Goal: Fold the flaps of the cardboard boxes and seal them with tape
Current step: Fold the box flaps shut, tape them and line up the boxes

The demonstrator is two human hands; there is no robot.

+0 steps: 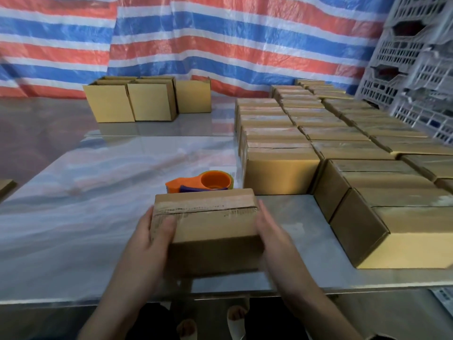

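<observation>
Head view, single frame. We hold one small cardboard box (208,224) at the near middle of the table (73,192), between both hands. Its flaps are folded shut, and a clear strip of tape (206,209) runs left to right along the top seam; the strip looks wrinkled. Left hand (149,239): the thumb lies across the top near-left corner and the fingers wrap the left side, so it grips the box. Right hand (272,239): the fingers are straight and together, flat against the right side of the box, pressing rather than curling round it; the outline is slightly blurred. We cannot tell whether the bottom of the box touches the table. Just beyond the box lies an orange tape dispenser (203,184) with a dark blue part, flat on the table, partly hidden by the box's far edge. On the right, taped boxes (343,148) stand packed in rows from near to far. At the far left, a small group of open-topped boxes (130,101) stands well apart from them. Behind the table hangs a red, white and blue striped tarp (196,40). Pale plastic crates (416,57) are stacked at the far right. Below the near table edge we see feet in sandals (235,312).
</observation>
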